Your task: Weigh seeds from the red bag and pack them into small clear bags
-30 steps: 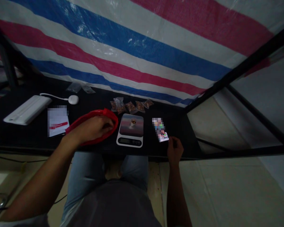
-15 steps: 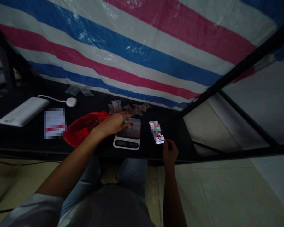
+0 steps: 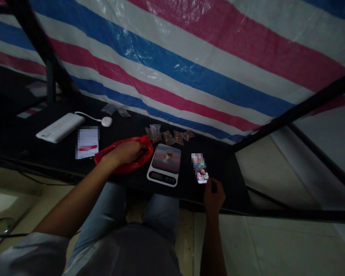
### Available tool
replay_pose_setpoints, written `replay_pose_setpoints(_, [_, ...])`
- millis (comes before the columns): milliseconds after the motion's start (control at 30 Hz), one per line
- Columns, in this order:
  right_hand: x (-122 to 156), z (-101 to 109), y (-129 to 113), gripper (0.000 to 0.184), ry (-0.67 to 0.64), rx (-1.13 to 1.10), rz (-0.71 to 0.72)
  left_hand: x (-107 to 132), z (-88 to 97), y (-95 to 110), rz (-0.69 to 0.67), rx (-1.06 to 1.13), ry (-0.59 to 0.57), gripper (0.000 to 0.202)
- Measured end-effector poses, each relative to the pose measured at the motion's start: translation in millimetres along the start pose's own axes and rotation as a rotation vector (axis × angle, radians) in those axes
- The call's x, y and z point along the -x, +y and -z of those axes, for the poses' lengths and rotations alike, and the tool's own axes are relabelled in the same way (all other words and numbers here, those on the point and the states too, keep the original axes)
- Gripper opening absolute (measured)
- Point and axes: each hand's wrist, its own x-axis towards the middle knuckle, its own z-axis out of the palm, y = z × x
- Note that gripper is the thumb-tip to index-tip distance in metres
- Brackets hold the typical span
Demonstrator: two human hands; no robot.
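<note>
My left hand (image 3: 127,153) reaches into the red plastic bag (image 3: 142,166), and its fingertips are hidden among the bag's folds and small brown contents. Right of the bag, a white kitchen scale (image 3: 162,175) bears a small round cup (image 3: 169,155) with brownish bits in it. My right hand (image 3: 214,194) is at the lower right corner of a lit phone (image 3: 202,176), thumb and forefinger curled together against its edge. Behind the scale lie several small clear bags (image 3: 168,138) of brown pieces.
On the left of the black table (image 3: 186,191) are a long white device (image 3: 60,127), a round white piece (image 3: 106,121) on a cord, and a printed card (image 3: 87,140). Flat clear bags (image 3: 109,108) lie behind them. A striped sheet (image 3: 172,69) hangs along the back; a dark frame bar (image 3: 294,111) slants at right.
My left hand has moved left from the scale's pan into the red bag, uncovering the small cup. My right hand stays at the phone. The whole view has shifted slightly.
</note>
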Motion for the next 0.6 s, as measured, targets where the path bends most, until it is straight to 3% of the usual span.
replay_pose_setpoints(233, [0,-1,1,0.042,0.001,-0.001,0.001,-10,5.3,16,-0.043,-0.057,-0.105,0.034])
replay_pose_setpoints(400, [0,-2,2,0.042,0.002,0.012,0.01,-12,2.0,20,-0.009,-0.115,-0.065,0.031])
replay_pose_setpoints(600, [1,-1,1,0.042,-0.01,0.007,0.001,-17,-3.7,23,-0.061,-0.077,-0.069,0.032])
